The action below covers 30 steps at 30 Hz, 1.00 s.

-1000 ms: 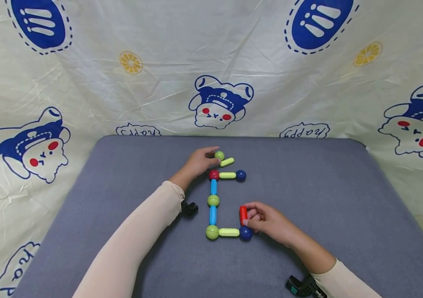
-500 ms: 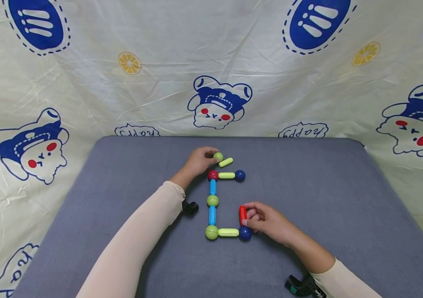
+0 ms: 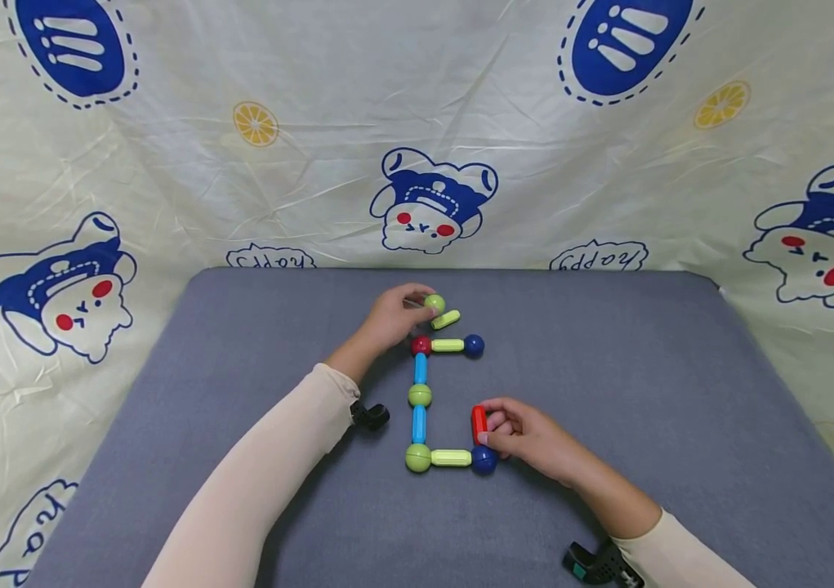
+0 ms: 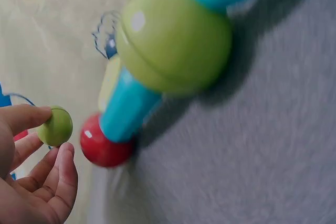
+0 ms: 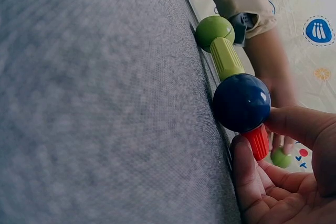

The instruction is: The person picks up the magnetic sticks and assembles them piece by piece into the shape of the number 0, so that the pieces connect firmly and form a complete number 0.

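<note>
My left hand (image 3: 391, 314) pinches a green ball (image 4: 56, 126) between thumb and fingers, beyond the far end of a magnetic ball-and-stick frame. Just beside that ball is a loose-looking yellow-green stick (image 3: 446, 319); whether the two touch I cannot tell. At the near right corner my right hand (image 3: 530, 437) grips a red stick (image 3: 479, 425), whose lower end meets a blue ball (image 5: 241, 102). The frame runs from this ball along a yellow-green stick (image 3: 451, 458) to a green ball (image 3: 418, 458), then up blue sticks (image 3: 420, 425) to a red ball (image 3: 421, 346).
From the red ball a yellow-green stick (image 3: 448, 345) leads right to another blue ball (image 3: 474, 346). Everything lies on a grey cloth-covered table (image 3: 644, 392). A printed curtain (image 3: 328, 188) hangs behind the far edge. Black wrist cameras (image 3: 371, 415) sit on both wrists.
My left hand has shifted slightly, lifting or moving the green ball a little away from the yellow-green stick. The right hand keeps its grip on the red stick without visible movement.
</note>
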Tool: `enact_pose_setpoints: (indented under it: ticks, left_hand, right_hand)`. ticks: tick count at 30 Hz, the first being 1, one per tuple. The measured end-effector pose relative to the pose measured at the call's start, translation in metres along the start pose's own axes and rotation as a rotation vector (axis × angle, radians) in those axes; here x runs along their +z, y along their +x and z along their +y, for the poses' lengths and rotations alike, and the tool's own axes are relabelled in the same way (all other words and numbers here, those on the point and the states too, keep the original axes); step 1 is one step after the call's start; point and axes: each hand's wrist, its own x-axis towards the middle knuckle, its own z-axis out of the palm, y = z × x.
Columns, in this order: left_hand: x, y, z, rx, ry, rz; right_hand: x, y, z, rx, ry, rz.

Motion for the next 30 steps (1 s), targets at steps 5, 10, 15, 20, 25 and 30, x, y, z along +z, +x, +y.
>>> enact_pose_setpoints:
  ticks: [5,10,15,20,25,30]
  left_hand:
    - [0.002,-0.018,0.015,0.061,-0.015,-0.049]
    - [0.009,-0.034,0.024,0.133,-0.031,-0.151]
    - [0.017,-0.047,0.026,0.159,-0.018,-0.274]
    - [0.024,-0.055,0.026,0.154,0.004,-0.378]
    - [0.03,-0.061,0.022,0.153,0.043,-0.418]
    - [0.036,-0.065,0.021,0.186,0.131,-0.414]
  right_hand:
    - [0.0,-0.001,-0.002,0.003,0.012,0.001]
    - [0.001,-0.001,-0.005,0.011,0.014,0.01]
    - [0.002,-0.001,-0.005,0.003,0.022,0.004]
    - [0.001,-0.001,-0.005,-0.007,0.031,-0.004]
    - [0.001,-0.001,-0.004,-0.005,0.035,-0.005]
    - [0.002,0.0,-0.005,0.009,0.043,0.0]
